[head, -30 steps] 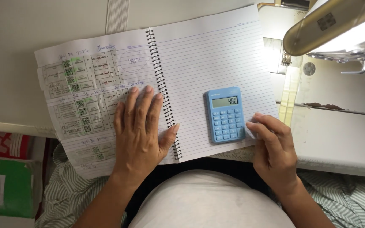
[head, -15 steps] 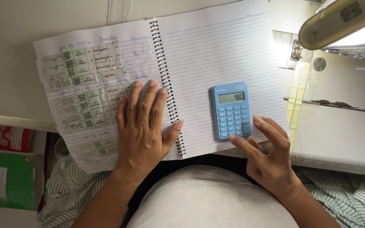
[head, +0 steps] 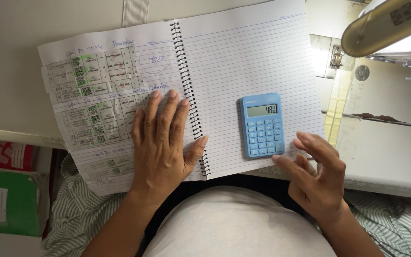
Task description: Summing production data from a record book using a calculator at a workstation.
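Note:
An open spiral notebook (head: 243, 62) lies on the pale table. Its left page carries stuck-on label strips and handwriting, and its right page is blank and lined. My left hand (head: 160, 143) rests flat, fingers spread, on the lower left page beside the spiral binding. A small light-blue calculator (head: 261, 124) with a lit display lies on the right page. My right hand (head: 317, 178) hovers at the calculator's lower right corner, fingers curled and apart, the index fingertip at its bottom edge. It holds nothing.
A sewing machine head (head: 386, 28) and its white bed (head: 386, 143) stand at the right. A green packet (head: 5, 202) and a red one (head: 1, 153) lie at the lower left. Striped cloth (head: 77, 214) covers my lap.
My right hand has drawn back from the calculator's right side toward its lower corner. The view has shifted slightly and the display reading has changed. My left hand stays flat.

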